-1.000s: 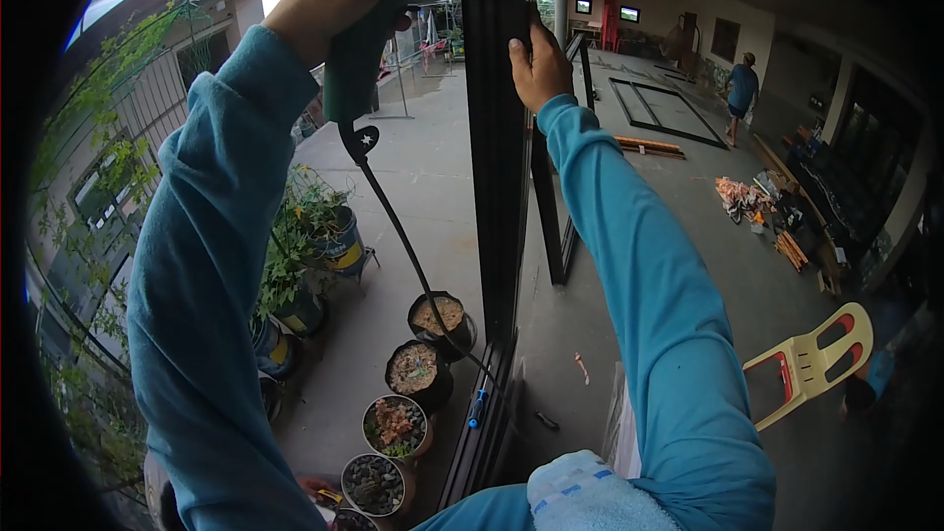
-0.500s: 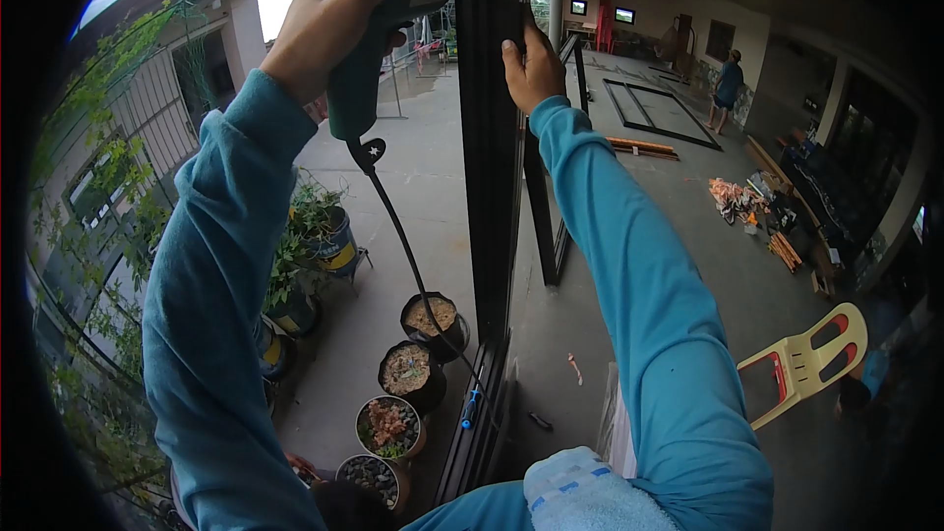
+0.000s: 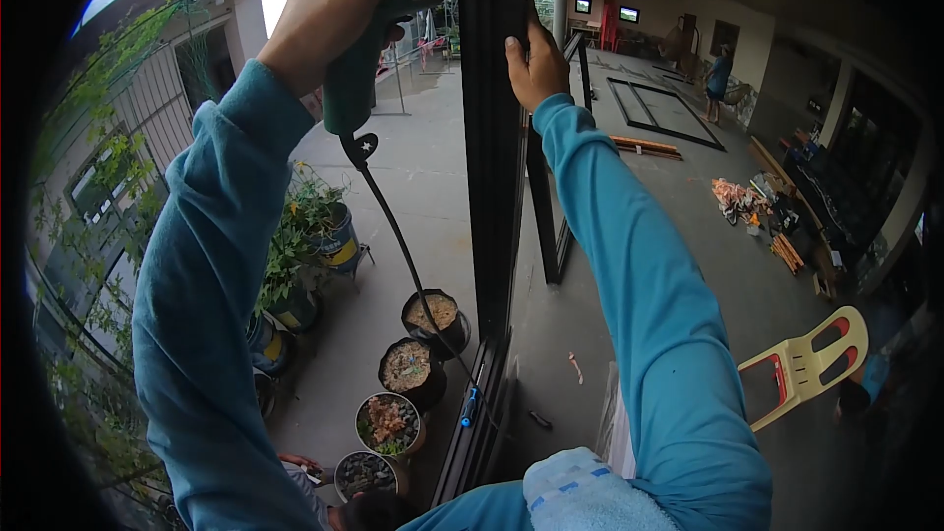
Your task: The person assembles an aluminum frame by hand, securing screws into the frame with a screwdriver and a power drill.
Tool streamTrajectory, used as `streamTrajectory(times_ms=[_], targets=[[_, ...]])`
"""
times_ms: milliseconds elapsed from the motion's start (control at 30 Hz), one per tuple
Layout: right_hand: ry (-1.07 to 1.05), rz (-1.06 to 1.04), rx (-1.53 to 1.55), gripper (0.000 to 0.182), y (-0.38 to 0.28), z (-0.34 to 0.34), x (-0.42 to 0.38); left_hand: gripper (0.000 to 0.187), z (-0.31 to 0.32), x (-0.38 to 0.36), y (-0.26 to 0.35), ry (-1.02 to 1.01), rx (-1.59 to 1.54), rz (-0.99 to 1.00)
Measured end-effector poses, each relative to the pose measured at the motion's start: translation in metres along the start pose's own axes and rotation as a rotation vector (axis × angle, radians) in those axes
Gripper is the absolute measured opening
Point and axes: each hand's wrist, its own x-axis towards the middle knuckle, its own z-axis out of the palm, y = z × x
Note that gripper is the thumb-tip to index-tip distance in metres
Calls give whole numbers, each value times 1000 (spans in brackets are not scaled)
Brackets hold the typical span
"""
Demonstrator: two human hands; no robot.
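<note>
My left hand (image 3: 329,25) is wrapped round the handle of a green corded power drill (image 3: 351,88), raised at the top of the view. The drill's nose meets the side of an upright black metal frame (image 3: 494,157); any bit at its tip is too small to make out. From the handle a black cord (image 3: 398,236) hangs down towards the frame's base. On the other side of the upright, my right hand (image 3: 539,69) grips its edge, thumb towards me and fingertips partly hidden. A blue-handled screwdriver (image 3: 470,407) lies on the bottom track.
Potted plants (image 3: 405,366) line the left side. Another person's hand (image 3: 299,462) shows below them. At right stand a cream plastic chair (image 3: 808,366) and a person beside it. Farther off are a black frame (image 3: 654,108) on the floor, a debris pile (image 3: 742,202) and a standing person (image 3: 719,84).
The drill and my left hand have shifted slightly up and left. Below, the other person's hand and sleeve have come into view beside the pots. My right hand stays on the frame.
</note>
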Motion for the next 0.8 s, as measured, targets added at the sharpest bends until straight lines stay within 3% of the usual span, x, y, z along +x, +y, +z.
streamTrajectory(times_ms=[67,367,400,467,600,700,800], targets=[[-12,21,12,53,1,1,1,59,-7,3,-20,-45,87,35],[13,-4,-24,53,0,1,-1,63,-4,1,-18,-41,114,50],[12,-4,-24,53,0,0,-1,63,-1,-3,-7,-41,114,49],[-8,19,-3,53,-2,0,-1,29,5,-12,21,-42,-8,8],[-27,49,10,53,0,0,-1,30,2,-3,10,-44,6,-20],[-14,20,-15,53,4,5,-1,32,4,-11,15,-37,-37,69],[-20,47,-12,54,1,2,-1,33,3,-13,21,-72,-10,-25]])
